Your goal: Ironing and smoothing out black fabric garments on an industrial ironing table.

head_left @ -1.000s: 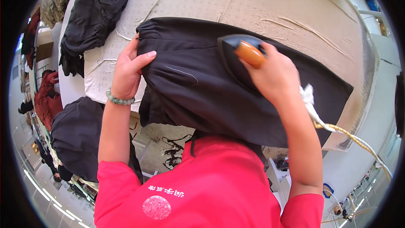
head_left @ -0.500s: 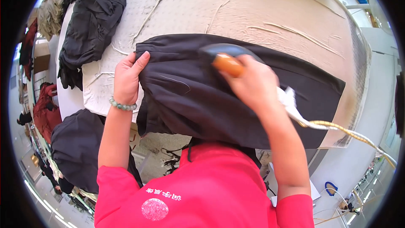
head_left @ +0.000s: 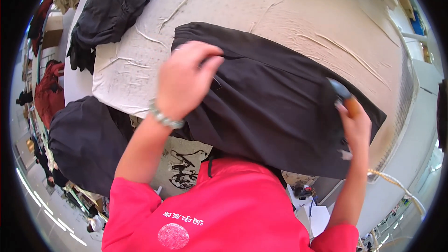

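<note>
A black garment (head_left: 266,93), looking like a skirt or a trouser piece, lies spread on the padded pale table in front of me. My right hand (head_left: 357,123) is wrapped round the orange-brown handle of an iron (head_left: 340,88), over the garment's right end. Most of the iron's body is hard to make out against the dark cloth. Above the garment's left end, near its waistband, my left hand (head_left: 186,77) is slightly blurred. Its thumb and forefinger are bent with a gap between them, and nothing shows in them.
The ironing table (head_left: 261,0) has a creased pale cover. A heap of black garments (head_left: 116,7) lies at its far left. More dark cloth (head_left: 86,144) bulges beside my left arm. A yellow-and-white cord (head_left: 396,182) trails off at the right.
My right hand and the iron have moved right along the garment, toward its far end. My left hand has left the garment's left edge and come in over the cloth.
</note>
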The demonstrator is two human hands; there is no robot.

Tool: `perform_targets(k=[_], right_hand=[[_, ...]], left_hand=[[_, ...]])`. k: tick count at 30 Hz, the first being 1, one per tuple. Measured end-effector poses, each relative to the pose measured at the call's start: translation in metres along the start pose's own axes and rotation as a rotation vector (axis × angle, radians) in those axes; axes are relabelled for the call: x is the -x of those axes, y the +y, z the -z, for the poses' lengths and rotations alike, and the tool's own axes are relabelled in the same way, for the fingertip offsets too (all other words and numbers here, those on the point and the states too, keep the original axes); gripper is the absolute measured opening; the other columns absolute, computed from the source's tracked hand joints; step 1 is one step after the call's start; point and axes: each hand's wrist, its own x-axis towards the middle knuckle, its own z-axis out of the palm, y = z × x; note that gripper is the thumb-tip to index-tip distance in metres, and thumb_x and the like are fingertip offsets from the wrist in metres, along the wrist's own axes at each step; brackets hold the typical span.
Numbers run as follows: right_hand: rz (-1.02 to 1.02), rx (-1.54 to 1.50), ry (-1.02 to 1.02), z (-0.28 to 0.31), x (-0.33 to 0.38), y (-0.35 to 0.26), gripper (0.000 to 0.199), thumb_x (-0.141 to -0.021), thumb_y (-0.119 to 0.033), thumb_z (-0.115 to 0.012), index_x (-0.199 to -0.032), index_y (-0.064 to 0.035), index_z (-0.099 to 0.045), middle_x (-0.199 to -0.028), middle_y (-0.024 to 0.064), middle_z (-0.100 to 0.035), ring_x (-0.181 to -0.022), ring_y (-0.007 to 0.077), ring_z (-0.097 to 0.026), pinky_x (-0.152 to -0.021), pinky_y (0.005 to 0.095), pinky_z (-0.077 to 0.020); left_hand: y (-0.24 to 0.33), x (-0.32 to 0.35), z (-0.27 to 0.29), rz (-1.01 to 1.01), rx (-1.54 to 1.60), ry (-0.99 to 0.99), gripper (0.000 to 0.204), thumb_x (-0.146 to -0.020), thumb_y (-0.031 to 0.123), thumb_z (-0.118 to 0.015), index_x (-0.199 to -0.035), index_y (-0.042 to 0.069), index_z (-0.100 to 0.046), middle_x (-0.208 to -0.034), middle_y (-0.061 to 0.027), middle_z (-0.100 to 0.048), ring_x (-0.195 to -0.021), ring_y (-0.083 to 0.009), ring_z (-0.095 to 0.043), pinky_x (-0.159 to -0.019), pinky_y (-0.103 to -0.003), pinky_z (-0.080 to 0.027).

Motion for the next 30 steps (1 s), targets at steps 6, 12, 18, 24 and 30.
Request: perform_targets(k=[6,12,18,24,30], right_hand=[[-0.421,-0.193,0.205,0.033,-0.023,0.255,0.035,-0.090,-0.040,-0.076,-0.088,-0.0062,-0.068,-0.059,-0.0009,-0.051,-0.046,0.0102,-0.044,-0.044,0.0305,-0.0331],[-0.497,-0.105,0.368,0.044,-0.049,0.510,0.040,-0.091,-0.044,-0.073,-0.077,-0.0068,-0.064,-0.057,-0.0013,-0.048,-0.048,0.0124,-0.042,-0.046,0.0343,-0.0339],[-0.430,-0.116,0.380,0.056,-0.092,0.606,0.053,-0.093,-0.048,-0.068,-0.075,0.0017,-0.064,-0.056,0.0012,-0.046,-0.054,0.0157,-0.040,-0.052,0.0377,-0.0327],[-0.452,-0.071,0.338,0.085,-0.130,0.633,0.061,-0.094,-0.050,-0.065,-0.103,0.0105,-0.068,-0.076,0.0157,-0.066,-0.071,0.0244,-0.056,-0.070,0.0422,-0.0460],[0.032,0.404,0.640,0.088,-0.126,0.543,0.050,-0.100,-0.032,-0.064,-0.138,-0.0002,-0.055,-0.126,0.0188,-0.066,-0.115,0.0313,-0.064,-0.096,0.0411,-0.0492]], left_hand=[[0.003,-0.024,-0.080,0.135,-0.488,-0.210,0.032,-0.091,0.039,-0.069,-0.084,0.008,-0.068,-0.085,-0.0086,-0.067,-0.085,-0.0289,-0.065,-0.074,-0.040,-0.054],[0.022,-0.043,-0.092,0.454,-0.424,-0.307,0.038,-0.082,0.043,-0.077,-0.081,0.005,-0.075,-0.087,-0.0110,-0.068,-0.088,-0.0294,-0.066,-0.079,-0.041,-0.053],[0.025,-0.033,-0.098,0.559,-0.354,-0.196,0.023,-0.081,0.028,-0.075,-0.086,0.006,-0.080,-0.086,-0.0157,-0.073,-0.089,-0.0345,-0.069,-0.085,-0.042,-0.055],[0.021,-0.026,-0.094,0.422,-0.483,-0.180,0.021,-0.076,0.018,-0.066,-0.089,0.009,-0.079,-0.100,-0.0156,-0.072,-0.102,-0.0333,-0.066,-0.094,-0.042,-0.053],[-0.054,-0.017,-0.017,0.655,-0.565,0.351,0.071,-0.081,0.032,-0.078,-0.136,-0.004,-0.054,-0.137,-0.0227,-0.059,-0.128,-0.0346,-0.056,-0.111,-0.041,-0.043]])
